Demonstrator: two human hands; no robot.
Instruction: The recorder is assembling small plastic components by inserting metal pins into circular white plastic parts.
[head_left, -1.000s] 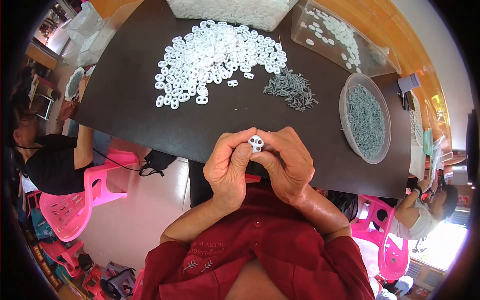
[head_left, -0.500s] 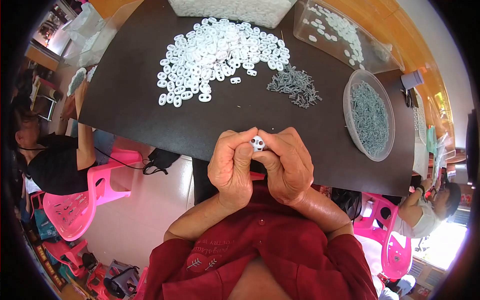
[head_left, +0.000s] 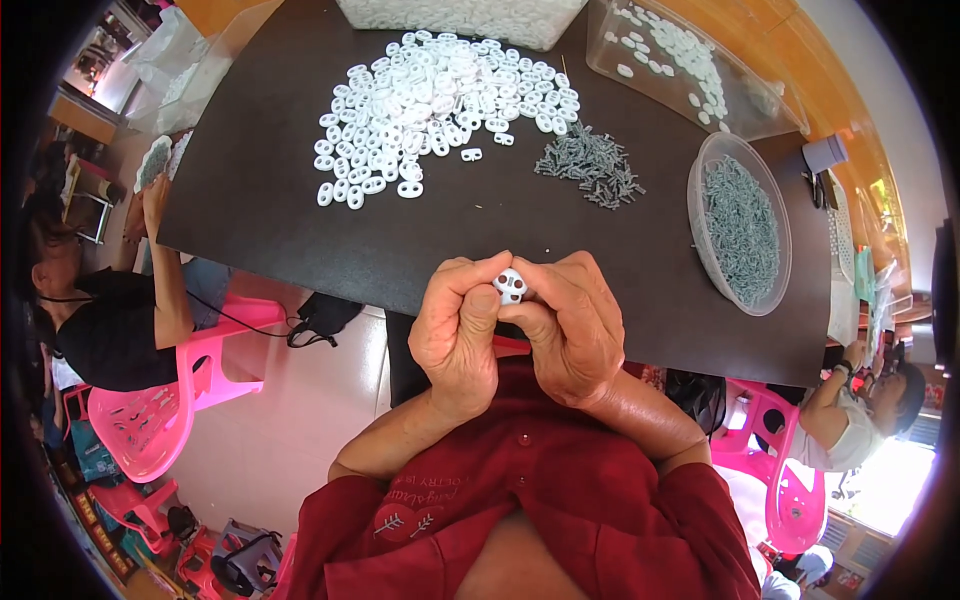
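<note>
Fingertips of my left hand (head_left: 456, 335) and my right hand (head_left: 578, 335) meet around a small white plastic two-hole cord lock (head_left: 510, 287), just in front of the table's near edge. Thumb and forefinger of each hand pinch it from either side. Its holes face up toward me, and its outer edges are hidden by the fingers. Beyond my hands, a big heap of similar white cord-lock pieces (head_left: 430, 100) lies on the dark table (head_left: 400, 240). Two of them lie loose at its front. To its right sits a pile of small grey springs (head_left: 590, 166).
At the right stands a round clear tub of grey springs (head_left: 740, 235). A clear tray (head_left: 650, 85) with white pieces lies at the back right, near a grey cup (head_left: 824, 157). A full white bin (head_left: 460, 25) stands at the back. People sit left and right on pink chairs (head_left: 150, 420).
Both hands have shifted slightly left, still pinching the cord lock. The piece is turned a little and shows more of its face between the fingertips.
</note>
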